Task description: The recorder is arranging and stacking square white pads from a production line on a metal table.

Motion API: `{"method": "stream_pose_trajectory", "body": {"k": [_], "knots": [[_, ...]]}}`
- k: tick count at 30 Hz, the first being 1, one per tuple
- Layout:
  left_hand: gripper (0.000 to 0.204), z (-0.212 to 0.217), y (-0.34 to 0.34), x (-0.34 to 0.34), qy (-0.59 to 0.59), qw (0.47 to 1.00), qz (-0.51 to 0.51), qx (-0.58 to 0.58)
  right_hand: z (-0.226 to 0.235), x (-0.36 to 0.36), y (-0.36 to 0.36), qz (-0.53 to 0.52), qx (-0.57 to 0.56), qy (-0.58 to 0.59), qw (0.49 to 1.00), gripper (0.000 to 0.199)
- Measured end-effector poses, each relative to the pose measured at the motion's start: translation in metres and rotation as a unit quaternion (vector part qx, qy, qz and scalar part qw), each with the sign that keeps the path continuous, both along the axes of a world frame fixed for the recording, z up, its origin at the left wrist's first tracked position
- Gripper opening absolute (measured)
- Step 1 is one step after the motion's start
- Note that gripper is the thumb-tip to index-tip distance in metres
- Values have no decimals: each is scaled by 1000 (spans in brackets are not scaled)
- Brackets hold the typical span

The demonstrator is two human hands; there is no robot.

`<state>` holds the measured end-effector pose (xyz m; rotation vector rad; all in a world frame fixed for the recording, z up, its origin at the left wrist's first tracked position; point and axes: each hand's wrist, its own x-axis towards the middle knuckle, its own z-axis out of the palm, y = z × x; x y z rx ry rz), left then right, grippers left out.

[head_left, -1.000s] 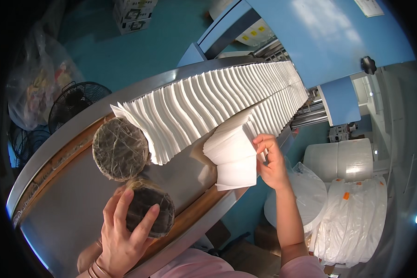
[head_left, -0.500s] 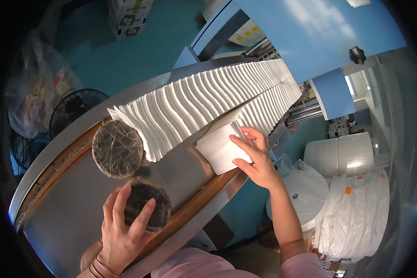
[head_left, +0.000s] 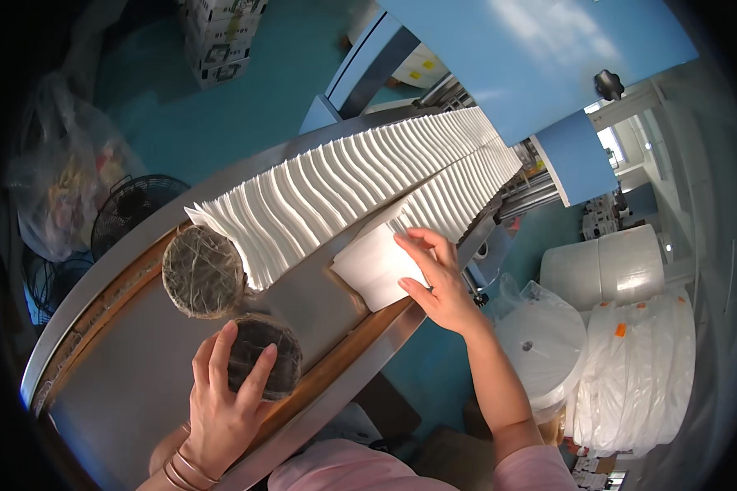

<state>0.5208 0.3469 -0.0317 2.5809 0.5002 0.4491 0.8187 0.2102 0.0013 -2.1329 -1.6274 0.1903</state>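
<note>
My left hand (head_left: 223, 393) grips a dark round block (head_left: 266, 356) wrapped in clear tape, its fingers curved over the top and sides. A similar taped round block (head_left: 203, 272) stands beside it, against the near end of the left row of folded white paper sheets (head_left: 303, 196). My right hand (head_left: 442, 278) is at the near end of the right row of folded paper (head_left: 458, 184). Its thumb and fingers close on the right edge of the front sheets (head_left: 377, 266), which lean toward me. Some of its fingertips are hidden behind the paper.
Both rows lie on a metal conveyor table (head_left: 139, 352) with wooden side rails (head_left: 344, 348), running from a blue machine (head_left: 540, 65). Large wrapped white rolls (head_left: 630, 376) stand at right. A black fan (head_left: 135, 214) and plastic bag (head_left: 65, 172) are at left; stacked boxes (head_left: 225, 41) are farther back.
The view has shifted slightly, so the machine and rows sit farther left. Both hands keep nearly the same hold on the round block and the front sheets.
</note>
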Motion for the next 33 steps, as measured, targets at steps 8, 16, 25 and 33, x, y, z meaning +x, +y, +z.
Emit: {"method": "stream_pose_trajectory", "body": {"k": [8, 16, 25, 33], "knots": [[67, 2, 11, 20, -17, 999, -43, 1, -8, 1, 0, -8, -4, 8, 1000, 45], [68, 4, 18, 18, 13, 998, -59, 11, -13, 14, -8, 7, 27, 16, 999, 18], [69, 1, 14, 20, 20, 999, -46, -5, -10, 16, -10, 12, 30, 97, 995, 31], [80, -1, 13, 19, 19, 999, -47, -15, -8, 0, -12, 65, 43, -283, 956, 19]]}}
